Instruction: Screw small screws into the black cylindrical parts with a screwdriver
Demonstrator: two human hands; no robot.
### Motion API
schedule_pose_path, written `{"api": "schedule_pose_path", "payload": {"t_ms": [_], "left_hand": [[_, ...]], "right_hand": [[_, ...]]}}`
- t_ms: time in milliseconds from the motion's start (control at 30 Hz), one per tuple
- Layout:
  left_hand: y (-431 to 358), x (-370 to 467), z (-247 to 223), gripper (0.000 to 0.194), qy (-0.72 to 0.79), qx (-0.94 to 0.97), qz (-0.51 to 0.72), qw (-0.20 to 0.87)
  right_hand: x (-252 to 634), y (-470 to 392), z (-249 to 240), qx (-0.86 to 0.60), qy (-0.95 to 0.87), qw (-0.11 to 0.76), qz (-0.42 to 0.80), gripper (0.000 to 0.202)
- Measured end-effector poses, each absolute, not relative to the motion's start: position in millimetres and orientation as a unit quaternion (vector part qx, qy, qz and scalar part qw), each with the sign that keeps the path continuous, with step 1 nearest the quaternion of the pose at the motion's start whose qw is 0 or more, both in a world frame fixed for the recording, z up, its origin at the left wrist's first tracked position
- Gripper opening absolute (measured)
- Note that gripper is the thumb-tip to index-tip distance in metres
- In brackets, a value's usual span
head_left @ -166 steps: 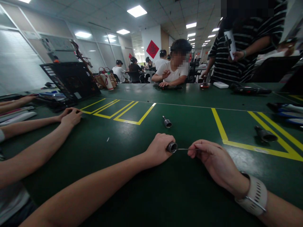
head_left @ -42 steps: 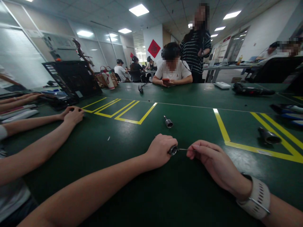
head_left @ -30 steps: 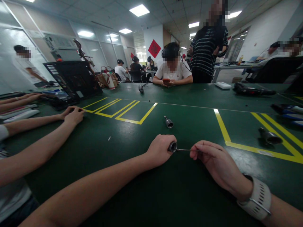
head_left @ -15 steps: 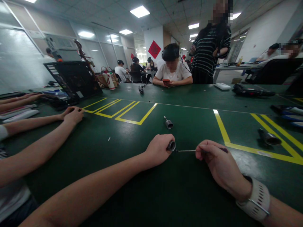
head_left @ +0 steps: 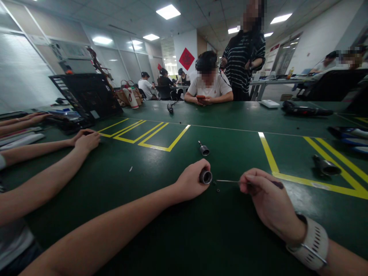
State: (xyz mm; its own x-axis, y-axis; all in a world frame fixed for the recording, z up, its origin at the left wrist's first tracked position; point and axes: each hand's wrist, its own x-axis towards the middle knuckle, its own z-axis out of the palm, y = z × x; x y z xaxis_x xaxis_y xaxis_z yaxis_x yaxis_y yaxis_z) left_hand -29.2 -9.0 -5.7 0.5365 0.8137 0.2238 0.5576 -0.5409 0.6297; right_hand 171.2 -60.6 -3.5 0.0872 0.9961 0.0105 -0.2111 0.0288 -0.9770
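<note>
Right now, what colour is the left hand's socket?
The socket is dark grey, in the head view.

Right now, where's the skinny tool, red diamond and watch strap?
Skinny tool (head_left: 228,181), head view: its bare metal shaft.
Red diamond (head_left: 186,58), head view: its middle.
Watch strap (head_left: 312,240), head view: its pale band.

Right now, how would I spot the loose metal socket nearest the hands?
On the green table, find the gap between the two groups of yellow tape. There, just beyond the left hand, lies the metal socket. It is neither held, like the nearer socket, nor beside tape, like the rightmost socket.
</note>
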Motion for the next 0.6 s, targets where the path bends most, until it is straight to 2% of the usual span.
{"api": "schedule_pose_path", "payload": {"t_ms": [100, 200, 367, 600], "left_hand": [[-8, -29, -5, 0.017, 0.400, 0.849, 0.255, 0.233], [-7, -29, -4, 0.015, 0.376, 0.866, 0.241, 0.223], [-6, -28, -6, 0.016, 0.382, 0.878, 0.217, 0.190], [-4, -27, -11, 0.018, 0.385, 0.887, 0.203, 0.153]], "right_hand": [[171, -63, -3, -0.435, -0.442, 0.590, 0.517, 0.014], [172, -67, -5, -0.420, -0.522, 0.557, 0.490, 0.016], [169, -76, 0, -0.441, -0.663, 0.471, 0.381, 0.021], [162, -84, 3, -0.373, -0.778, 0.451, 0.228, 0.015]]}}
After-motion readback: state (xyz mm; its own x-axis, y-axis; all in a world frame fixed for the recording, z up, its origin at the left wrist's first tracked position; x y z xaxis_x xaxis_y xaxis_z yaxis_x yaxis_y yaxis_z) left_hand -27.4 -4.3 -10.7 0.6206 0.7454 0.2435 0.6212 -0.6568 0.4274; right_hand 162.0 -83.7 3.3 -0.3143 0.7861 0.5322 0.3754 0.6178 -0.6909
